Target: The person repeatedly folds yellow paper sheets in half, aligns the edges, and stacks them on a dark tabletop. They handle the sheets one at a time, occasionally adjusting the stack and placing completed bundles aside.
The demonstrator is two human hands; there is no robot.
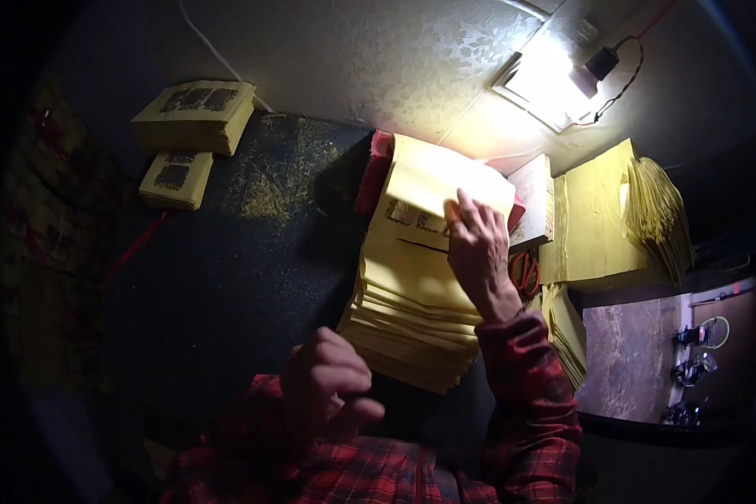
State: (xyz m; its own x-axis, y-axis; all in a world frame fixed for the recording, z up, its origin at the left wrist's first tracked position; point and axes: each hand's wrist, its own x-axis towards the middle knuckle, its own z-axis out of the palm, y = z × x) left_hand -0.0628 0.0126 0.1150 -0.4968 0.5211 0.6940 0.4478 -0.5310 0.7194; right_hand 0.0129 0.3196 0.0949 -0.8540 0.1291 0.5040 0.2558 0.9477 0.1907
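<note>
Dark table (218, 277): widest run of surface left of the middle stack, out to the printed piles. Far edge stops at the pale wall (378, 50); no room to push past there. Middle stack (412, 336): yellow paper, long way from near the wall toward the body, near-end edges stepped, printed panels showing near the far end. Left side faces the wide run; right side boxed in. Right pile (592, 218): also yellow, fanned at its outer end, crowding that side. Right sleeve (529, 378): across the near right edge of the stack, hiding part of it. Left piles (193, 118): two, printed yellow, smaller just in front of bigger, well apart from the stack. Right hand (480, 248): over the printed part, fingers nearly straight, fingertips at the top sheet; can't tell if pinching. Left hand (332, 378): blurred, half curled, thumb apart, nothing seen in it, by the near left corner. Lamp (554, 84): lit, at the wall, glaring onto the stack's far end. White block (531, 197): between stack and right pile. Scissors (525, 273): red handles, tucked just beside the right wrist.
</note>
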